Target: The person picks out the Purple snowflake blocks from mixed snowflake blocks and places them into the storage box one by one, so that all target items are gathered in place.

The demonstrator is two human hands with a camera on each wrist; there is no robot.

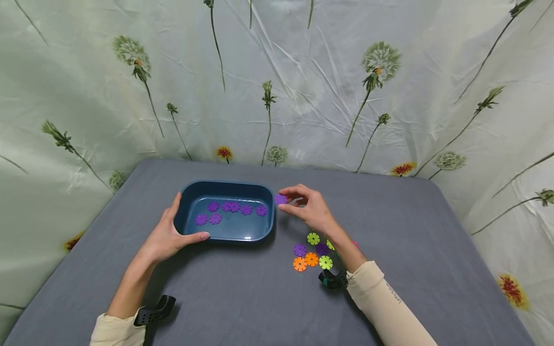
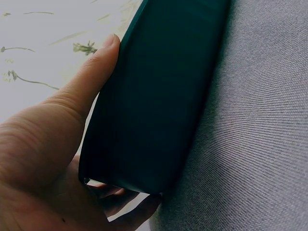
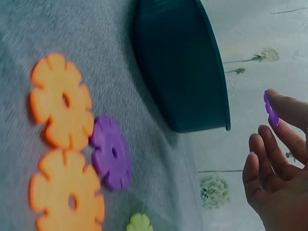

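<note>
A dark blue rectangular tub [image 1: 229, 239] holds several purple notched flower discs [image 1: 246, 210] lying flat on its bottom. My left hand [image 1: 166, 234] grips the tub's left end, its thumb along the front rim and its fingers round the side; the left wrist view shows the tub's outer wall [image 2: 149, 106] against that thumb. Just beyond the tub's right rim, my right hand [image 1: 312, 207] pinches one purple flower disc [image 1: 281, 199] between thumb and fingertips. In the right wrist view, this raised disc [image 3: 271, 109] appears edge-on, clear of the tub.
Loose flower discs lie on the grey cloth right of the tub: orange [image 1: 299, 264], purple [image 1: 299, 250] and yellow-green [image 1: 326, 262]. My right forearm partly covers this group, with a bit of pink beside it. Behind the table [image 1: 389, 206] hangs a flower-printed curtain [image 1: 311, 96].
</note>
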